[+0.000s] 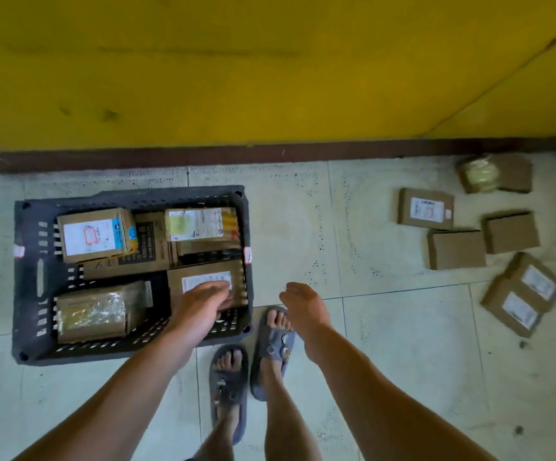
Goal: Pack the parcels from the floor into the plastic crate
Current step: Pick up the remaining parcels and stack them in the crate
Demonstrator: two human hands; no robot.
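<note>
The wall [270, 68] is painted yellow, edged below by a dark reddish-brown skirting [270, 151]. The floor [386, 327] is laid in pale greenish-grey tiles, speckled with dark spots. The plastic crate [130, 199] is coloured dark grey, its walls patterned with rows of slots. The parcels on the floor [456, 249] are seen in plain brown cardboard, some marked with white labels. One parcel in the crate [95, 234] is marked with a white label outlined in red, with a blue strip beside it. The sandals [271, 352] are coloured grey-blue.
</note>
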